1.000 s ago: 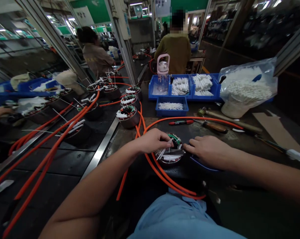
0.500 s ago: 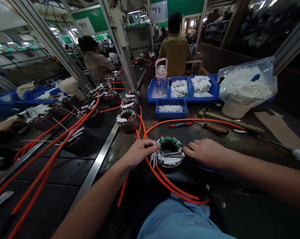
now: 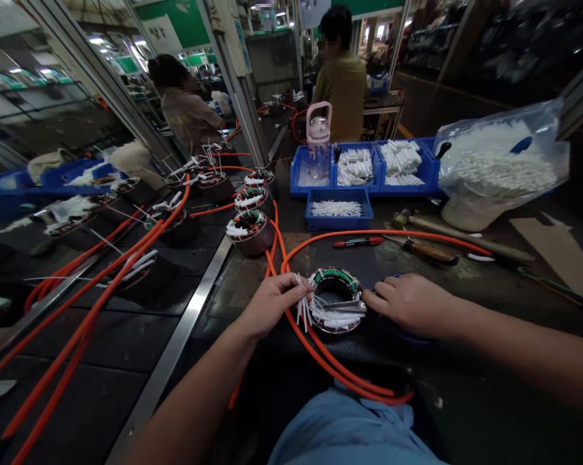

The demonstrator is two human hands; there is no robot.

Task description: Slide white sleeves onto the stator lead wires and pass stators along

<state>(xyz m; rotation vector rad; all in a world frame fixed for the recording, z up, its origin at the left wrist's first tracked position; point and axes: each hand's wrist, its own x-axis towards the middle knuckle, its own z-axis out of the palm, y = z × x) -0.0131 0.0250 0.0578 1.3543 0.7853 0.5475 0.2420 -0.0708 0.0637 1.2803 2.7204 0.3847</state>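
Observation:
A ring-shaped motor stator (image 3: 334, 276) with green, red and white windings lies on the bench in front of me. My left hand (image 3: 277, 298) pinches a bundle of thin white cable ties (image 3: 303, 311) at the stator's left side. At the right side, my right hand (image 3: 410, 302) is closed around the blue handles of a pair of scissors (image 3: 345, 306). The metal blades reach across the ring's opening, pointing toward my left hand. My fingers cover most of the handles, and I cannot tell whether the blades touch a tie.
Orange cables (image 3: 320, 352) loop left of and below the stator. Behind it are a red marker (image 3: 357, 242), a wooden-handled tool (image 3: 431, 252) and a small blue tray (image 3: 339, 223) of white ties. Several more stators (image 3: 252, 239) stand left. Two co-workers are farther back.
The view has shifted slightly. Both hands keep their holds at the stator. A co-worker's hand at the far left has gone out of view, and the person at the back has turned.

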